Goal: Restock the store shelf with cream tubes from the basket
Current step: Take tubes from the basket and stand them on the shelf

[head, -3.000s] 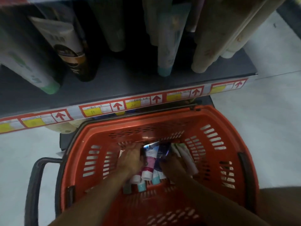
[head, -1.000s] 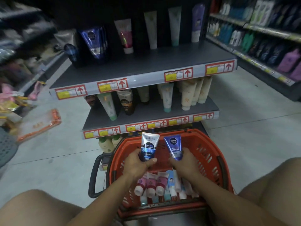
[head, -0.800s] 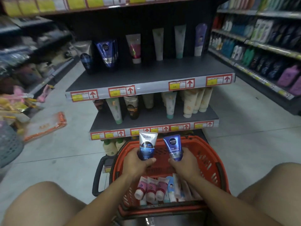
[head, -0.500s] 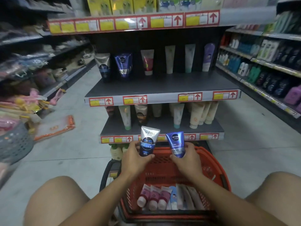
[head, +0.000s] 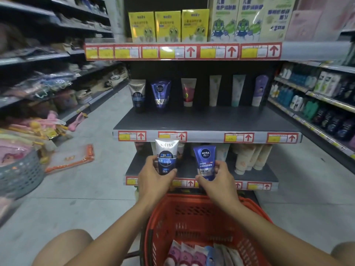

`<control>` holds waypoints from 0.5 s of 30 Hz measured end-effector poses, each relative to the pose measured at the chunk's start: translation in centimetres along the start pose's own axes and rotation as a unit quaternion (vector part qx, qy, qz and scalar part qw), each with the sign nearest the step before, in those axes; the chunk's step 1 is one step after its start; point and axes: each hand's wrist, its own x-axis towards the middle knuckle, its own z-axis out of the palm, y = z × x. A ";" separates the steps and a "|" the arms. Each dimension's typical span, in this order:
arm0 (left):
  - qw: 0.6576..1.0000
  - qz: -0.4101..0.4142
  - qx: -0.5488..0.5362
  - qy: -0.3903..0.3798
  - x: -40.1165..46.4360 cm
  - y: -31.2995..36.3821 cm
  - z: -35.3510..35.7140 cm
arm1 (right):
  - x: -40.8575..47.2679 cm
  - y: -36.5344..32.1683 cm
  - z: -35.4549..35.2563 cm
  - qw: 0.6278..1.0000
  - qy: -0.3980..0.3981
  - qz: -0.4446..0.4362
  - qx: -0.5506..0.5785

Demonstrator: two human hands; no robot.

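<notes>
Just below the centre of the frame, both hands are raised side by side above the red basket (head: 194,217), each clamped on its own tube and held apart from the other. On the left, the left hand (head: 151,179) grips a white and dark blue Softto tube (head: 166,156) around its lower end, thumb on the right side and fingers on the left, so the flat crimped end points up. To its right, the right hand (head: 221,181) pinches a blue Nivea Men tube (head: 205,160) in the same upright way, with the thumb at the tube's lower left and fingertips on its right edge. Both tubes stand in front of the lower shelf (head: 265,176), just under the price strip of the middle shelf (head: 207,120). Toward the back of that middle shelf stand six tubes in a spaced row: at its left end a matching Softto shelf tube (head: 137,95) and beside it a matching Nivea shelf tube (head: 160,93), then a pink one, two pale ones and a purple one. Along the bottom edge of the frame, more cream tubes (head: 192,256) lie in the basket, pink ones to the left and paler ones to the right. Yellow and pale green boxes (head: 169,25) fill the top shelf in the upper middle. At the left edge sits a grey basket (head: 19,173) on the floor, with an orange-trimmed packet (head: 71,158) lying beside it.
</notes>
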 end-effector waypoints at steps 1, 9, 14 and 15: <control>1.000 0.002 -0.006 0.006 0.6 0.5 -0.1 | 0.5 -0.7 0.0 1.000 0.000 -0.006 0.004; 0.998 0.048 -0.023 0.046 5.9 4.8 -0.7 | 5.8 -5.7 -0.9 0.996 0.046 -0.064 0.038; 0.994 0.089 -0.007 0.065 9.4 6.8 -0.5 | 9.9 -8.2 -1.0 0.992 0.072 -0.096 0.043; 0.993 0.094 -0.005 0.066 10.0 7.1 -0.4 | 10.7 -8.5 -0.9 0.992 0.074 -0.099 0.040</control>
